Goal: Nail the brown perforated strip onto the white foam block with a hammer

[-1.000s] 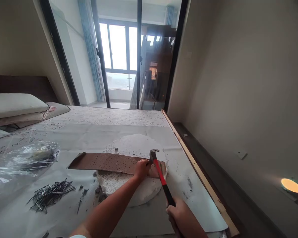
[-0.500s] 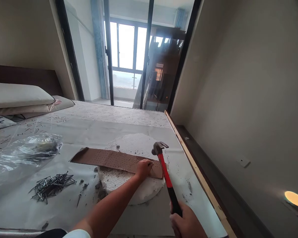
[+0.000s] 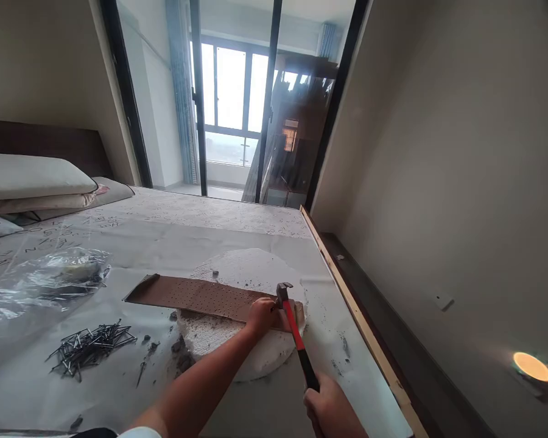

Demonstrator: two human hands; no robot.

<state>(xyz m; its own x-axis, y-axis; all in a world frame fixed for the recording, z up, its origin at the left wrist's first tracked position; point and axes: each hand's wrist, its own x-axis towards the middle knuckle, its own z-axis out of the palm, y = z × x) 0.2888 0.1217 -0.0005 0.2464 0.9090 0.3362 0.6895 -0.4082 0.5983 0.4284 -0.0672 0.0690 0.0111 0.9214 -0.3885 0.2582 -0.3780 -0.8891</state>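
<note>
My right hand [image 3: 331, 406] is wrapped round the black grip of a red-handled claw hammer [image 3: 293, 325]. The hammer's steel head is beside the fingertips of my left hand [image 3: 261, 316], over the right end of a brown strip [image 3: 196, 296] dotted with small holes. My left hand rests on this strip, its thumb and finger pinched together; what they hold is too small and hidden to make out. Beneath the strip is a round white foam block [image 3: 251, 362], crumbly on top. A pile of steel nails [image 3: 91, 345] lies to the left.
A clear plastic bag [image 3: 50, 286] lies at the left, behind the nails. Dark crumbs [image 3: 180, 356] are scattered by the foam block. A wooden strip [image 3: 356, 316] runs along the right edge of the bed. Pillows [image 3: 36, 176] are stacked at the far left.
The hammer head has come down and left, from above the strip's right end to beside my left fingertips. My left hand stays at the same place on the strip. The view has shifted slightly.
</note>
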